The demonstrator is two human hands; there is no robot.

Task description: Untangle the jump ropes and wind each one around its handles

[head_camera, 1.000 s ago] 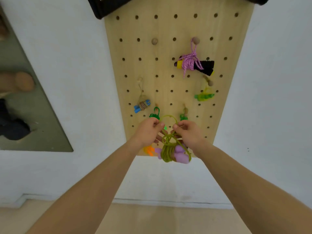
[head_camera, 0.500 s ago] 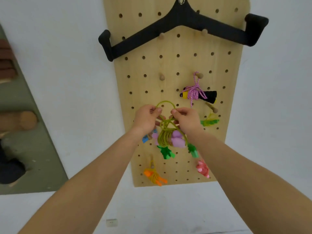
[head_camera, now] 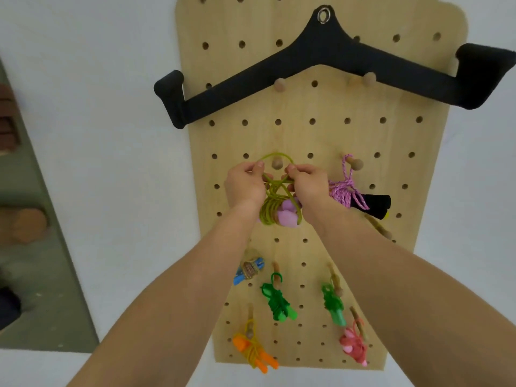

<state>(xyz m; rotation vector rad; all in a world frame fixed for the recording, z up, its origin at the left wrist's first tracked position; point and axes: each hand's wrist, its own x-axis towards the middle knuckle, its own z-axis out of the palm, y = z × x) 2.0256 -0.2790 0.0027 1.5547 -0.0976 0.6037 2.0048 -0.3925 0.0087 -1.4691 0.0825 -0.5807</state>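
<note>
The olive-green jump rope (head_camera: 268, 213), wound around its lilac handles (head_camera: 287, 217), has been lifted up the pegboard (head_camera: 296, 138) since half a second ago. Its free loop (head_camera: 275, 154) then stood below the bare wooden peg (head_camera: 277, 163) and now arches over it; whether it rests on the peg cannot be told. The wound bundle hangs just below and between the two hands. The left hand (head_camera: 244, 187) pinches the loop's left side between thumb and fingertips, and the right hand (head_camera: 307, 185) pinches its right side, both with fingers curled. Just right of the right hand a pink rope (head_camera: 339, 192) hangs on black handles; farther up, a black bar (head_camera: 321, 51) lies across the board
</note>
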